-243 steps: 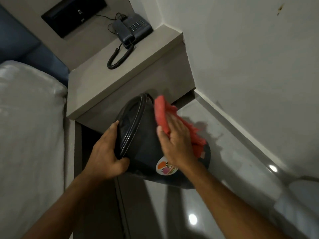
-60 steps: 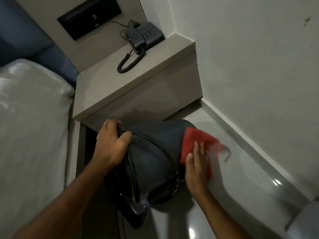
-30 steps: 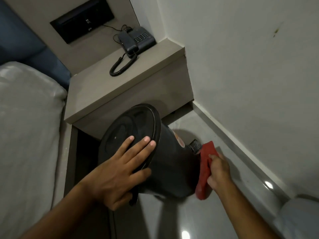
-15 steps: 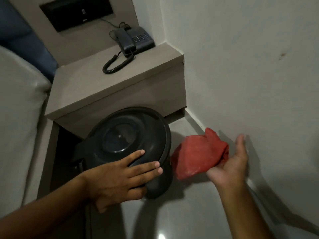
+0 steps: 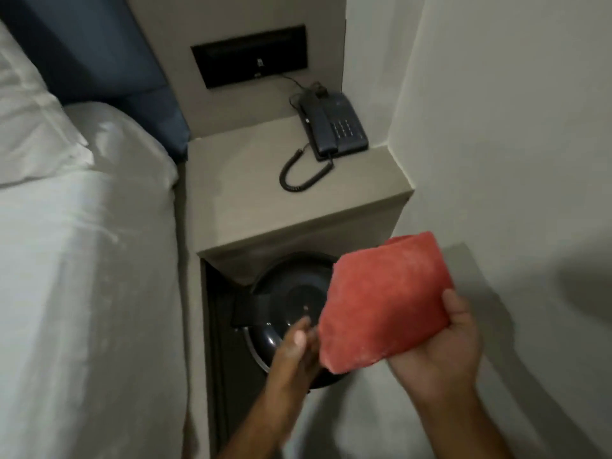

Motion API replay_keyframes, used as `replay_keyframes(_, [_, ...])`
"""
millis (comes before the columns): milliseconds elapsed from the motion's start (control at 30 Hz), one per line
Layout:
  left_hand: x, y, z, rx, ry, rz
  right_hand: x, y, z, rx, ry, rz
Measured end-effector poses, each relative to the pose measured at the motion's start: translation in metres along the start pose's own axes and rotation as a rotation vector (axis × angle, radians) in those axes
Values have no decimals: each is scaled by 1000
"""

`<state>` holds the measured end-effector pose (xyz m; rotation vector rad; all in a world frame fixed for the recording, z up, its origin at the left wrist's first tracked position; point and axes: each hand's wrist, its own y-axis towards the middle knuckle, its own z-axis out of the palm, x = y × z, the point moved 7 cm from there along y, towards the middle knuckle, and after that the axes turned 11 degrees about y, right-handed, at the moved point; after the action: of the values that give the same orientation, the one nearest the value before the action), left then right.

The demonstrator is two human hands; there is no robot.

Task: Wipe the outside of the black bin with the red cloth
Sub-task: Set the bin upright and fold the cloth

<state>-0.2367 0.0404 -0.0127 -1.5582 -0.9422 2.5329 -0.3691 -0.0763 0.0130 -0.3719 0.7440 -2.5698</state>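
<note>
The black bin [image 5: 284,303] stands upright on the floor, tucked partly under the grey bedside ledge, its lid facing up. My right hand [image 5: 443,346] holds the folded red cloth [image 5: 384,299] up in the air, above and to the right of the bin, clear of it. My left hand [image 5: 296,346] is blurred and hovers over the front of the lid with fingers extended; I cannot tell whether it touches the lid. The cloth hides the bin's right side.
A grey bedside ledge [image 5: 251,200] carries a dark corded telephone [image 5: 331,130]. A white bed [image 5: 82,260] fills the left. A white wall [image 5: 513,127] closes the right side. A dark panel [image 5: 248,61] is set in the back wall. The floor is glossy.
The bin went from tilted to standing upright under the ledge. My right hand lifted the red cloth off the bin and higher. My left hand has slid toward the lid's front edge.
</note>
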Motion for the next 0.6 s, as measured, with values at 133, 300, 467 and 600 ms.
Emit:
replay_keyframes(133, [-51,-42,10,-3,-400,-150,-52,-31,61,-34,41,211])
replay_keyframes(300, [-133,-73,-21,-109,-353,-85,-80,-57,118,170,-280,325])
replay_keyframes(467, [-190,-68,-37,-36,-257,-35,-73,-41,152,328,-635,319])
replay_keyframes(600, [-215,-35,-42,24,-243,-22,-68,-6,175,252,-781,254])
